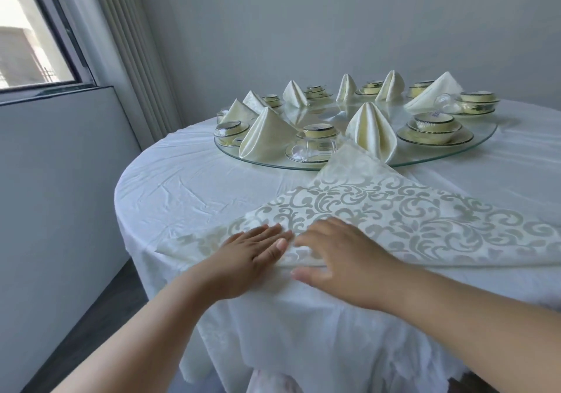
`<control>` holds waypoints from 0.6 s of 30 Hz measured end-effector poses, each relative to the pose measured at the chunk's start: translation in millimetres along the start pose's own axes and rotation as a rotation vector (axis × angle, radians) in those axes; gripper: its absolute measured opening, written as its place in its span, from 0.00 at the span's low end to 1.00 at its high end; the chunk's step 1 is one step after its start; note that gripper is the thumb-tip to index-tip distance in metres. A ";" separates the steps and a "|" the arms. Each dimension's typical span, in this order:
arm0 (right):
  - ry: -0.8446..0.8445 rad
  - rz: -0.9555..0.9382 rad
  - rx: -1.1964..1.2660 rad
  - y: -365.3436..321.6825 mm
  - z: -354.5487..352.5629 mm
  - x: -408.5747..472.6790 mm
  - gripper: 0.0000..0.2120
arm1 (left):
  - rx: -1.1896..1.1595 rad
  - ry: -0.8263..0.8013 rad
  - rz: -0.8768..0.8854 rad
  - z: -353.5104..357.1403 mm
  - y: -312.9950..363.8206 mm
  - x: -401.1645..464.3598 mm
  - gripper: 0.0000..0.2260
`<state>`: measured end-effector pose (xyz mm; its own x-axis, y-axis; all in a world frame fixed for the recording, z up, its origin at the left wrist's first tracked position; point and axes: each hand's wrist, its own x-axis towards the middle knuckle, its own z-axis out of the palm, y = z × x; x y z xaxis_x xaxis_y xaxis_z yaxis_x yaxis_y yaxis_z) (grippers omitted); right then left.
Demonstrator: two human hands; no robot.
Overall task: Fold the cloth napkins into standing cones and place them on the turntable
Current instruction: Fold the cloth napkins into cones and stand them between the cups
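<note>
A cream napkin point(379, 210) with a grey scroll pattern lies folded into a flat triangle on the round table, its apex pointing at the glass turntable point(267, 160). My left hand point(252, 250) lies flat on the napkin's near edge, fingers straight. My right hand point(337, 256) presses flat beside it, fingers spread, thumb at the fold. Several folded napkin cones stand on the turntable, among them one at the front left point(264, 134) and one at the front middle point(372, 128).
Cups, bowls and saucers point(434, 133) stand between the cones on the turntable. A white cloth point(188, 186) covers the table, whose edge drops away at the left. A window and curtain point(115, 46) stand at the left, with a wall behind.
</note>
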<state>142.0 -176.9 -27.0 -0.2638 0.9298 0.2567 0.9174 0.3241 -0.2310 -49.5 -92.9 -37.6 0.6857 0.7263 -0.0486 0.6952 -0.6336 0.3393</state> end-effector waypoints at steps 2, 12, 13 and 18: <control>-0.017 -0.025 0.016 -6.9 9.7 13.3 0.19 | -0.257 -0.013 -0.058 -11.7 -5.8 -1.2 0.35; 0.046 0.044 -0.050 -1.6 9.6 26.1 0.14 | -0.328 0.005 -0.086 -56.2 -54.7 -31.6 0.21; 0.041 0.080 0.002 1.9 6.1 25.5 0.15 | -0.201 0.017 -0.088 -57.1 -60.9 -34.3 0.17; 0.055 0.108 0.054 -3.0 -3.9 14.1 0.09 | 0.011 0.217 -0.034 -66.8 -62.4 -46.6 0.09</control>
<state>136.7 -165.5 -18.9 -0.1460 0.9493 0.2785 0.9219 0.2327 -0.3096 -139.2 -69.4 6.3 0.5999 0.7869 0.1443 0.7204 -0.6098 0.3304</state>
